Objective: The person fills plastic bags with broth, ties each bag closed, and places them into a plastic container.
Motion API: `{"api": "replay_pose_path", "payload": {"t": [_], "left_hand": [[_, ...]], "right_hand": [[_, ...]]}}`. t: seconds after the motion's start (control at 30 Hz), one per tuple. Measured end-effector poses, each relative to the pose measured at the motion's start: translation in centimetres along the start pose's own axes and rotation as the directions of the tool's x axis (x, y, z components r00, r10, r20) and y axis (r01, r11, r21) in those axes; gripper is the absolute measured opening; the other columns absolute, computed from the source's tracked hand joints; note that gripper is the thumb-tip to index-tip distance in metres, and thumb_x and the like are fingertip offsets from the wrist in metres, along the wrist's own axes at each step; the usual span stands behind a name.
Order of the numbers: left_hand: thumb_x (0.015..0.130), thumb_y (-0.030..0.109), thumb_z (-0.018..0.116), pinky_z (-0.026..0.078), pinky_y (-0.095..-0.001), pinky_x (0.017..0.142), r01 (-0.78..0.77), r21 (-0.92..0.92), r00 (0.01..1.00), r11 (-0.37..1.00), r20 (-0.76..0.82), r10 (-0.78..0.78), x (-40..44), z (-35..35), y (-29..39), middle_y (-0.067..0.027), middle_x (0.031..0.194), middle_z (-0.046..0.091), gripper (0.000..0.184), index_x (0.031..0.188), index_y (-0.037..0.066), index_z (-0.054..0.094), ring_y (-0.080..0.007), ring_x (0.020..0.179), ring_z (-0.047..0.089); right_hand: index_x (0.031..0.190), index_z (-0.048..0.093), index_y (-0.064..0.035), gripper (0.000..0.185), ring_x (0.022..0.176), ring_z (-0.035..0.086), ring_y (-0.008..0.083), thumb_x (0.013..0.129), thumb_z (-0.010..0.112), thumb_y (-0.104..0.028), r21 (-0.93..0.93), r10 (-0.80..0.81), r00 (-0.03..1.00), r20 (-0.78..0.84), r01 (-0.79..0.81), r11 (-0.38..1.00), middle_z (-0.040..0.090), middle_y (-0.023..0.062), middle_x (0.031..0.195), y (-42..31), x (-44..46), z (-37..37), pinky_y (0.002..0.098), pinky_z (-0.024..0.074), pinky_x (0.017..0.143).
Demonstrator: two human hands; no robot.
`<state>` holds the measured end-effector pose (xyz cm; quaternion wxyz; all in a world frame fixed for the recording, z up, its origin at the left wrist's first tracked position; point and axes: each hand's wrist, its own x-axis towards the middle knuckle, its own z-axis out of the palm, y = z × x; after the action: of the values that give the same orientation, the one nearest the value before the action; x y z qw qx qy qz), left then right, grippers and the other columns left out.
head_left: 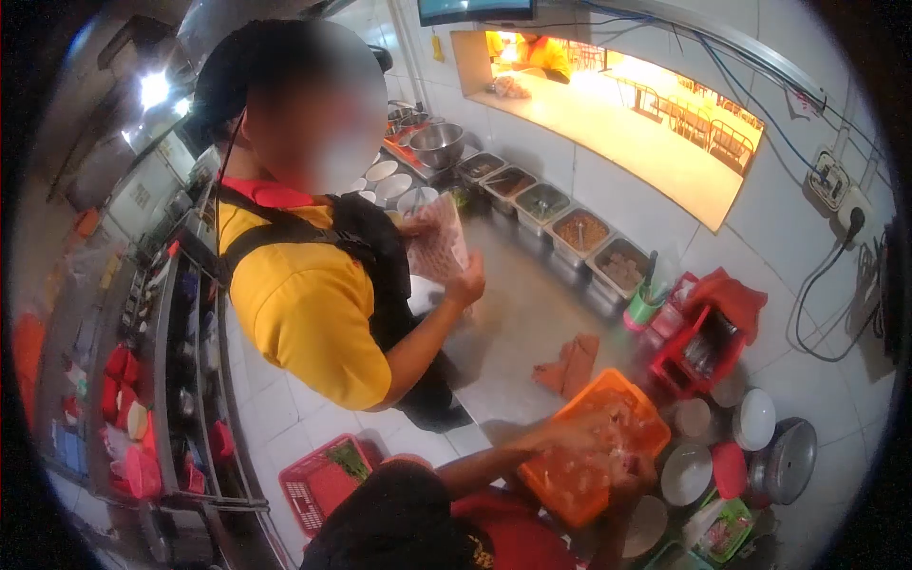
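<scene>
My left hand reaches over an orange basket on the steel counter; its fingers are blurred among pale, translucent pieces that I cannot identify. My right hand is at the basket's near right side, with fingers curled around something small that I cannot make out. Whitish bits lie scattered on the basket floor. A reddish-brown cloth rests on the counter just beyond the basket. To the left stands a co-worker in a yellow shirt and black apron, both hands on a printed paper sheet.
Metal food containers line the wall below a serving window. A red utensil holder stands beyond the basket. Bowls crowd the right side. A pink basket with greens sits at lower left. Shelves stand far left.
</scene>
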<state>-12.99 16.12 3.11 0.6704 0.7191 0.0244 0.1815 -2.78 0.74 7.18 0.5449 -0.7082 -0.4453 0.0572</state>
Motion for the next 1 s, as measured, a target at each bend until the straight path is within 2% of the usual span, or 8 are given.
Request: {"api": "replay_pose_path", "payload": {"t": [0.1, 0.2, 0.3, 0.4, 0.6, 0.7, 0.83, 1.0], "left_hand": [[0.078, 0.018, 0.069, 0.034, -0.0372, 0.093, -0.038, -0.072, 0.989, 0.997, 0.141, 0.048, 0.4, -1.4, 1.7, -0.0066, 0.107, 0.046, 0.015, 0.083, 0.003, 0.067, -0.0234, 0.107, 0.042], [0.078, 0.018, 0.069, 0.035, -0.0368, 0.091, -0.047, -0.117, 0.954, 0.992, 0.289, 0.08, 0.7, -2.1, 2.0, -0.0058, 0.106, 0.047, 0.015, 0.082, 0.003, 0.068, -0.0225, 0.105, 0.042], [0.078, 0.018, 0.07, 0.035, -0.0358, 0.092, -0.114, -0.15, 0.989, 0.982, 0.076, 0.126, 0.0, -0.6, 1.5, -0.0061, 0.108, 0.047, 0.017, 0.086, 0.003, 0.068, -0.0214, 0.106, 0.043], [0.077, 0.016, 0.07, 0.035, -0.0353, 0.094, 0.137, -0.22, 0.99, 0.966, 0.002, -0.14, -1.1, 0.9, 2.4, -0.0065, 0.109, 0.048, 0.016, 0.088, 0.004, 0.069, -0.0201, 0.107, 0.045], [0.078, 0.015, 0.069, 0.036, -0.0346, 0.095, 0.031, -0.133, 0.948, 0.991, 0.318, 0.013, 0.5, -1.9, 6.6, -0.0075, 0.106, 0.051, 0.014, 0.088, 0.004, 0.07, -0.0208, 0.107, 0.046], [0.082, 0.015, 0.066, 0.035, -0.0357, 0.096, -0.184, 0.016, 0.951, 0.983, 0.255, 0.174, 0.6, -1.6, 3.3, -0.0087, 0.109, 0.051, 0.016, 0.092, 0.003, 0.068, -0.0236, 0.108, 0.046], [0.088, 0.016, 0.062, 0.036, -0.038, 0.097, 0.152, 0.125, 0.988, 0.98, -0.053, -0.146, -1.0, 0.8, 0.7, -0.0103, 0.112, 0.052, 0.017, 0.094, 0.001, 0.066, -0.0248, 0.11, 0.047], [0.084, 0.008, 0.059, 0.05, -0.033, 0.076, 0.078, 0.198, 0.941, 0.977, -0.338, -0.006, -2.1, 3.6, 0.6, -0.0115, 0.094, 0.06, 0.022, 0.105, 0.001, 0.058, -0.0208, 0.089, 0.058]], "right_hand": [[0.064, 0.05, -0.0049, 0.016, 0.057, 0.045, 0.0187, 0.068, 0.064, -0.001, -0.018, -0.098, 0.993, 0.063, 0.099, 0.995, 0.049, 0.0059, 0.063, 0.3, -0.5, 0.1, 0.0309, 0.0369, 0.051], [0.064, 0.049, -0.0055, 0.015, 0.055, 0.044, 0.018, 0.068, 0.063, -0.001, 0.115, 0.087, 0.993, 0.083, -0.096, 0.989, 0.048, 0.0042, 0.061, 1.2, -1.8, 0.6, 0.0305, 0.0354, 0.05], [0.064, 0.049, -0.0052, 0.015, 0.055, 0.043, 0.0173, 0.07, 0.063, -0.003, 0.127, 0.162, 0.984, 0.073, -0.171, 0.977, 0.048, 0.0047, 0.061, -1.1, -0.9, -0.5, 0.0302, 0.0355, 0.05], [0.064, 0.05, -0.0036, 0.013, 0.058, 0.045, 0.013, 0.069, 0.061, -0.002, 0.081, 0.001, 1.0, 0.025, -0.003, 0.997, 0.047, 0.0021, 0.063, 0.1, -0.9, -1.0, 0.0263, 0.0345, 0.052], [0.068, 0.055, -0.0029, 0.007, 0.061, 0.051, 0.0199, 0.071, 0.061, -0.006, 0.01, -0.27, 0.96, 0.078, 0.27, 0.963, 0.051, 0.0061, 0.066, -3.7, 0.2, -1.0, 0.031, 0.04, 0.054], [0.07, 0.056, -0.0027, 0.012, 0.063, 0.052, 0.0216, 0.076, 0.061, -0.012, -0.052, -0.146, 0.977, 0.155, 0.155, 0.986, 0.051, 0.0099, 0.066, 0.6, -1.0, -0.8, 0.0335, 0.0419, 0.056], [0.081, 0.063, 0.0012, 0.011, 0.067, 0.055, 0.0262, 0.078, 0.06, -0.009, -0.088, 0.03, 0.995, 0.092, -0.022, 0.996, 0.056, 0.0136, 0.072, -3.2, 0.0, -0.7, 0.0347, 0.0458, 0.062], [0.087, 0.064, 0.003, 0.015, 0.07, 0.058, 0.0296, 0.078, 0.061, -0.008, -0.07, 0.224, 0.97, 0.091, -0.218, 0.973, 0.058, 0.0154, 0.077, -3.1, -0.5, -0.8, 0.0383, 0.0477, 0.066]]}}
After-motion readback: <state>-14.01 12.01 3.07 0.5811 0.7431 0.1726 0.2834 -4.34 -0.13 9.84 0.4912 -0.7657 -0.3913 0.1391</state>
